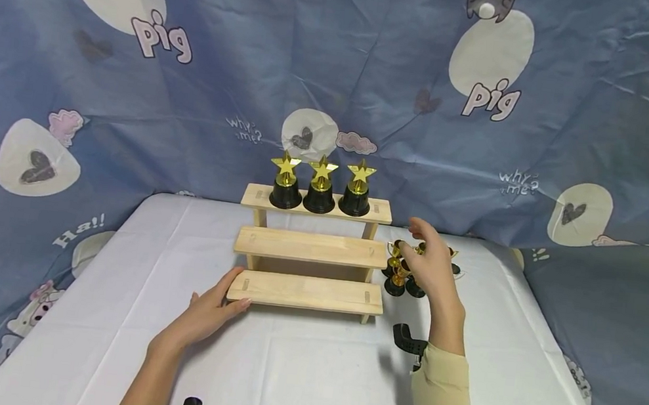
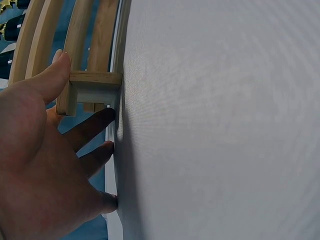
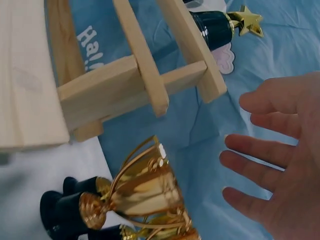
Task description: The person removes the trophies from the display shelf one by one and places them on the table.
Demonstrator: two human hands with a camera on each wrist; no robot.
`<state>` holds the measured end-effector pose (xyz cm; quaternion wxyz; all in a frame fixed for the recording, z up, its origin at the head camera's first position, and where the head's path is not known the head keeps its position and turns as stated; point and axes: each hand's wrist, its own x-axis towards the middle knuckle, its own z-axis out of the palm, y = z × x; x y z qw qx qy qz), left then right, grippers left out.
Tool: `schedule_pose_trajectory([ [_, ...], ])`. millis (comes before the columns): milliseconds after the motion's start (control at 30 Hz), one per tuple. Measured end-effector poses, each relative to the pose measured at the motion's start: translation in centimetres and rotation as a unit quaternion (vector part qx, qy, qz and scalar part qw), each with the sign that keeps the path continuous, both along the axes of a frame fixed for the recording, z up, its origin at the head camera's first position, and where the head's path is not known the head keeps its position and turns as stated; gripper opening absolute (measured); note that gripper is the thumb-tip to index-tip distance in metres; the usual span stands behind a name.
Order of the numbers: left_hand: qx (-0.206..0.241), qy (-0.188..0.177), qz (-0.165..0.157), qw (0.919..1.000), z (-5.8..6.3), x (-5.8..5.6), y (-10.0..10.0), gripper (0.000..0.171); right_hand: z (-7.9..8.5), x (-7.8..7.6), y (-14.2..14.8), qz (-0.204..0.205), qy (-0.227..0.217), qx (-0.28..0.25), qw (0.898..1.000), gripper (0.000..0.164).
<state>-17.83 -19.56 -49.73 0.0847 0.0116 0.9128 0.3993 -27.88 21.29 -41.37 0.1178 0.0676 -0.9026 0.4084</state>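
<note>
A three-tier wooden display stand [image 1: 310,247] stands on the white table, with three black-based gold star trophies [image 1: 321,185] lined up on its top tier. My left hand [image 1: 208,312] grips the left end of the lowest tier, thumb at the front edge and forefinger at the back; in the left wrist view its other fingers spread down toward the table. My right hand [image 1: 429,263] is raised over several gold cup trophies [image 1: 396,279] beside the stand's right side. Its fingers are apart and hold nothing in the right wrist view, where a large gold cup [image 3: 147,192] shows below them.
A white cloth [image 1: 306,379] covers the table. Behind it and at both sides hangs a blue curtain [image 1: 341,46] with pig prints, close behind the top tier. The middle tier [image 1: 310,247] and the lowest tier [image 1: 315,292] show bare wood.
</note>
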Motion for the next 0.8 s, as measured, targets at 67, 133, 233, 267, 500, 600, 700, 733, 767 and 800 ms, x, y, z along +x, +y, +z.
schedule_pose_trajectory([
  [67,0.002,0.000,0.001,1.0000,0.0,0.0,0.0,0.085,0.3,-0.2,-0.3,0.005,0.003,0.000,1.000,0.057],
  [133,0.003,-0.001,0.003,1.0000,0.0,0.1,0.1,0.085,0.6,-0.4,-0.5,0.009,0.008,-0.003,1.000,0.057],
  [233,0.002,-0.001,0.005,1.0000,0.1,0.1,0.1,0.085,1.0,-0.6,-1.0,0.019,0.020,-0.010,1.000,0.057],
  [267,0.001,-0.001,0.006,1.0000,0.1,0.1,0.0,0.085,1.1,-0.6,-1.1,0.023,0.025,-0.011,0.999,0.057],
  [500,0.004,0.002,0.007,1.0000,0.1,0.3,-0.1,0.085,2.1,-1.3,-2.4,0.044,0.060,-0.022,0.997,0.055],
  [600,0.005,0.004,0.008,0.9999,0.1,0.2,-0.1,0.085,2.5,-1.4,-2.8,0.050,0.061,-0.029,0.996,0.054],
  [700,0.005,0.005,0.008,0.9999,-0.1,0.1,-0.1,0.084,2.7,-1.4,-3.0,0.060,0.059,-0.038,0.996,0.055],
  [733,0.004,0.006,0.008,0.9999,-0.2,0.1,-0.1,0.085,2.8,-1.4,-3.2,0.063,0.059,-0.040,0.996,0.055],
  [767,0.004,0.007,0.008,0.9999,-0.2,0.1,-0.1,0.085,2.9,-1.5,-3.3,0.066,0.060,-0.040,0.995,0.055],
  [800,0.003,0.008,0.009,0.9999,-0.3,0.1,-0.1,0.085,3.0,-1.5,-3.5,0.069,0.062,-0.040,0.995,0.055],
])
